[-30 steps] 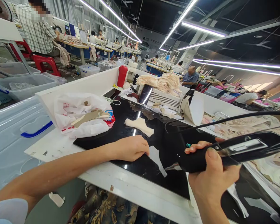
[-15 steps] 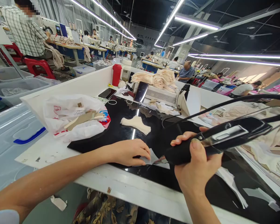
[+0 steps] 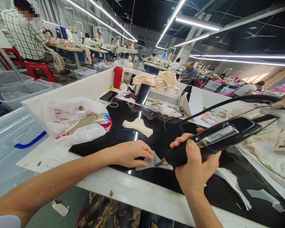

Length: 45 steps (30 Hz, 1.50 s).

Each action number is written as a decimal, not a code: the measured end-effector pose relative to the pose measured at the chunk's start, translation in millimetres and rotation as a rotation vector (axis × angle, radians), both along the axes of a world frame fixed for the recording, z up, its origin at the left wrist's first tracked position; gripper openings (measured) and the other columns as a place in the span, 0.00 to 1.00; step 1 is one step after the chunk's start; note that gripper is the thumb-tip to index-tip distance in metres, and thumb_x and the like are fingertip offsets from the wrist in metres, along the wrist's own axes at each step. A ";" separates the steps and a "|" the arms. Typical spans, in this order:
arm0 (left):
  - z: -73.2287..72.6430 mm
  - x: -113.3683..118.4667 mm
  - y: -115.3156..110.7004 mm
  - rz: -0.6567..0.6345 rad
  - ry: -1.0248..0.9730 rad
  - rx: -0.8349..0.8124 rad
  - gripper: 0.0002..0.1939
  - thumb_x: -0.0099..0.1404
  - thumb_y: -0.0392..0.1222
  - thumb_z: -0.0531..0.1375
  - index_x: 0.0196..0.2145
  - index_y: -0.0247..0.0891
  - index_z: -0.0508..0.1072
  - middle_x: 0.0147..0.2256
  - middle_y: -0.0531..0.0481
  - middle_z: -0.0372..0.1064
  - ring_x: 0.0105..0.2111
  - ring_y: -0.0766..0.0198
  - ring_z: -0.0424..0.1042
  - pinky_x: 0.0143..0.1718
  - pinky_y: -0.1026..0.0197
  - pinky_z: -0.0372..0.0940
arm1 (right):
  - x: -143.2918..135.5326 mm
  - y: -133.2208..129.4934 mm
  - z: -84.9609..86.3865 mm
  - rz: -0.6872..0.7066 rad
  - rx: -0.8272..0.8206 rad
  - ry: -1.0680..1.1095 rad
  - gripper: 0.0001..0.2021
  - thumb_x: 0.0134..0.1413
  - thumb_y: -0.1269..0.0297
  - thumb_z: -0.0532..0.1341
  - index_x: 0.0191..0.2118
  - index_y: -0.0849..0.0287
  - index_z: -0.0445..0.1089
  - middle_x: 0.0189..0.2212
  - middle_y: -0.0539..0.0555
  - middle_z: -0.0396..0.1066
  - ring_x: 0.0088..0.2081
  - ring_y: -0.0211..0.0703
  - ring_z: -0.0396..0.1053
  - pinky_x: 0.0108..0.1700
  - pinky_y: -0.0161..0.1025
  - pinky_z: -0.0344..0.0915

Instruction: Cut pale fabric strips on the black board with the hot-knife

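A small white piece of material (image 3: 155, 157) lies just below the middle of the frame, flat on a glossy black sheet (image 3: 120, 118) that covers the desk (image 3: 118, 185). The left hand (image 3: 134, 154) touches its left side, fingers bent downward; whether they pinch it or merely press, I cannot tell. The right hand (image 3: 196, 167), right of centre, has its fingers wrapped around a black handheld tool (image 3: 218, 136), whose metal tip (image 3: 160, 163) meets the piece. Above the left hand lies a cream cloth piece (image 3: 139, 126); white strips (image 3: 235, 187) lie at lower right. A plastic bag (image 3: 78, 109) with scraps sits left of centre. Farther up stand a red cup (image 3: 118, 77) and a slotted white box (image 3: 165, 97) topped with bundled cream fabric (image 3: 159, 80). Another person's hand (image 3: 283, 104) shows at the right edge; a co-worker in a checked shirt (image 3: 23, 36) sits at upper left.
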<state>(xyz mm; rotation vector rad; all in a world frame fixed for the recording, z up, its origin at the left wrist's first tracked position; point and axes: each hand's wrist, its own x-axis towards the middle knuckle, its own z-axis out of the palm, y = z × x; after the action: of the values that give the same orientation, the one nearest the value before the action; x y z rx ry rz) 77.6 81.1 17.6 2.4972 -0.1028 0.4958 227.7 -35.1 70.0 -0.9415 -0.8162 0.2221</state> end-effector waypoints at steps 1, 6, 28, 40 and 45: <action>1.6 -0.4 0.6 -0.005 0.005 0.003 0.11 0.68 0.37 0.64 0.49 0.38 0.77 0.52 0.41 0.74 0.52 0.55 0.71 0.58 0.56 0.62 | 2.1 0.5 -0.1 -0.005 0.003 -0.009 0.20 0.52 0.63 0.70 0.49 0.54 0.65 0.30 0.45 0.72 0.26 0.37 0.69 0.31 0.39 0.70; 6.3 -2.4 2.4 -0.073 0.075 0.033 0.14 0.68 0.41 0.66 0.51 0.40 0.77 0.55 0.42 0.73 0.55 0.54 0.71 0.62 0.52 0.56 | 12.2 2.6 0.6 -0.041 -0.005 -0.017 0.19 0.53 0.62 0.70 0.49 0.53 0.65 0.29 0.44 0.72 0.26 0.36 0.69 0.32 0.38 0.70; 7.7 -3.6 5.5 -0.087 0.124 0.027 0.18 0.67 0.43 0.67 0.54 0.39 0.76 0.57 0.42 0.72 0.58 0.52 0.69 0.63 0.51 0.54 | -8.3 0.6 -1.8 0.069 0.015 0.039 0.19 0.56 0.62 0.69 0.51 0.52 0.67 0.30 0.45 0.72 0.28 0.36 0.69 0.32 0.38 0.70; 7.6 -3.7 7.1 -0.091 0.114 0.041 0.16 0.68 0.47 0.65 0.51 0.38 0.77 0.55 0.42 0.73 0.56 0.51 0.68 0.62 0.51 0.56 | -17.2 -1.3 -5.7 0.121 -0.018 0.034 0.20 0.58 0.62 0.68 0.54 0.49 0.67 0.32 0.46 0.72 0.29 0.37 0.69 0.34 0.40 0.70; 9.3 -3.7 6.8 -0.098 0.109 0.028 0.16 0.68 0.48 0.66 0.51 0.41 0.77 0.55 0.43 0.72 0.57 0.51 0.68 0.62 0.50 0.56 | -23.2 -1.6 -4.1 0.146 -0.003 0.071 0.20 0.56 0.61 0.69 0.52 0.50 0.66 0.31 0.45 0.72 0.28 0.37 0.69 0.34 0.39 0.70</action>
<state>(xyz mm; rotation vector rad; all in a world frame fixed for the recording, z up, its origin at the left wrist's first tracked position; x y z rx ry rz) 73.9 87.9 26.9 2.5262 -0.1890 0.3195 204.4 -36.7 65.9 -0.8726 -0.8192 0.3811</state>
